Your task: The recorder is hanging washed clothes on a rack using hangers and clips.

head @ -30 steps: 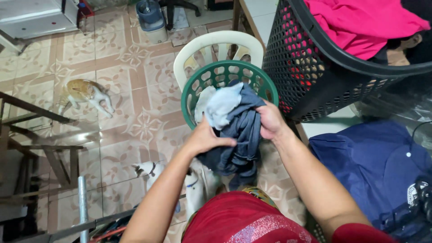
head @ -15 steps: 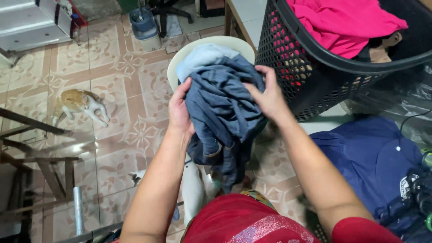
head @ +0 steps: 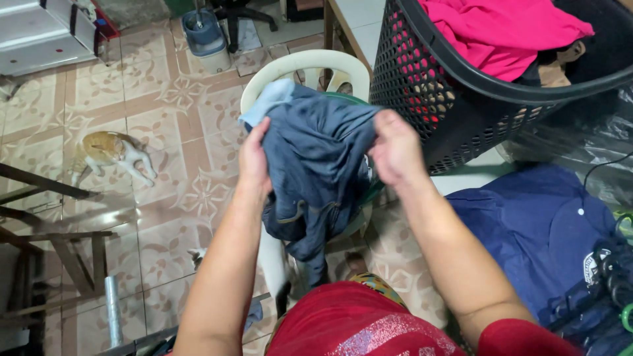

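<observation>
Both hands clamped on a bunched blue-grey garment (head: pixel 316 165) — left hand (head: pixel 254 158) at its left edge, right hand (head: pixel 395 148) at its right, held up over the white plastic chair (head: pixel 300 66). Beside the chair, to its right, a black laundry basket (head: pixel 448 99) with pink cloth (head: pixel 508 33). Left of the chair, on the tiled floor (head: pixel 184 165) — an orange-and-white cat (head: pixel 112 150).

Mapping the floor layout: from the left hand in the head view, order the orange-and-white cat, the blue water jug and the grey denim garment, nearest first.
1. Grey denim garment, gripped by the left hand.
2. Orange-and-white cat, on the floor, left.
3. Blue water jug, top of view.
</observation>
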